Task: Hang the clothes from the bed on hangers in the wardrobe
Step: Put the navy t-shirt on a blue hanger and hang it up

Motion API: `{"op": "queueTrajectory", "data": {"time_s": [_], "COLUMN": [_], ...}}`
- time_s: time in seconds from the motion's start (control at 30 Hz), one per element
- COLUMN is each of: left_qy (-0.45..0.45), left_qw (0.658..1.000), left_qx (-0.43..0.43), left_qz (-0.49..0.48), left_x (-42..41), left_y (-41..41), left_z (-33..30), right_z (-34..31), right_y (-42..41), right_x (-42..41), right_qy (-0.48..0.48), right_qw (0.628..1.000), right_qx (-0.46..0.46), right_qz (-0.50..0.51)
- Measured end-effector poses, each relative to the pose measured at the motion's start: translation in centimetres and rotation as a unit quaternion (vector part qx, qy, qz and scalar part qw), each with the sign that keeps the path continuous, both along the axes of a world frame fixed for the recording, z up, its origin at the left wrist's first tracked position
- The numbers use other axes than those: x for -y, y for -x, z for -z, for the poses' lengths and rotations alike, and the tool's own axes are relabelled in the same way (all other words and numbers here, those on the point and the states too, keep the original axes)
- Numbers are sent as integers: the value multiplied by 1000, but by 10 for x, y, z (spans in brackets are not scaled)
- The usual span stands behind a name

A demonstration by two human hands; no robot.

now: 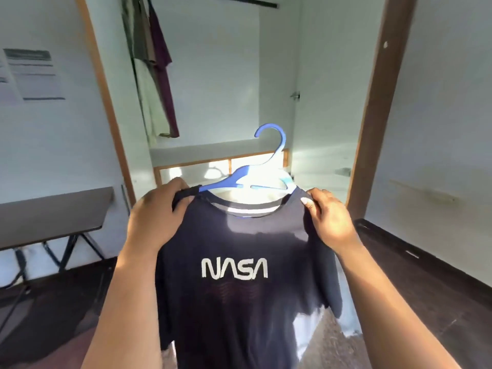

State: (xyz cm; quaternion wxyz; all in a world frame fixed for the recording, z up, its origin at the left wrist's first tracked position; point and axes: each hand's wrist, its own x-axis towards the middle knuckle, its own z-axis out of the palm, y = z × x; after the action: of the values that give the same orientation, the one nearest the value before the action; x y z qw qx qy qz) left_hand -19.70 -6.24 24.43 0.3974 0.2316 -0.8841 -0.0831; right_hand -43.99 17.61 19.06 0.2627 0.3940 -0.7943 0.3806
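Note:
A navy T-shirt (239,302) with white NASA lettering hangs in front of me on a blue plastic hanger (269,145), whose hook sticks up above the collar. My left hand (157,217) grips the shirt's left shoulder over the hanger's arm. My right hand (327,217) pinches the right shoulder. The open wardrobe (213,75) stands straight ahead, its dark rail (247,1) at the top edge. Hanging at the rail's left end are several garments (154,62), one of them maroon. The bed is out of view.
A brown wardrobe door (380,102) stands open on the right. Inside, a low shelf (213,150) crosses the wardrobe. A dark folding table (48,217) stands at the left against a wall with a paper notice (29,73). The floor is dark.

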Motion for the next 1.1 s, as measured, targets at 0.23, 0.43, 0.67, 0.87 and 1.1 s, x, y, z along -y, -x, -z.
{"op": "queueTrajectory", "data": {"time_s": [0.23,0.43,0.67,0.87,1.1], "left_qy": [-9,-3,52,74,45], "left_qw": [999,999,995,976,951], "left_qx": [-23,-35,-68,-121,-226], "left_qz": [21,15,-49,-164,-205], "left_x": [100,166,234,306,390], "left_y": [150,273,401,463,506], "left_z": [-14,-13,-8,-53,-125], "right_z": [-44,-52,-55,-88,-192], "right_y": [143,257,410,515,597], "right_x": [84,145,235,371,540], "right_qy": [82,109,55,-39,15], "right_qw": [993,988,994,994,980], "right_qx": [43,90,90,-89,-160], "right_qz": [-69,-55,-34,-52,-119]}}
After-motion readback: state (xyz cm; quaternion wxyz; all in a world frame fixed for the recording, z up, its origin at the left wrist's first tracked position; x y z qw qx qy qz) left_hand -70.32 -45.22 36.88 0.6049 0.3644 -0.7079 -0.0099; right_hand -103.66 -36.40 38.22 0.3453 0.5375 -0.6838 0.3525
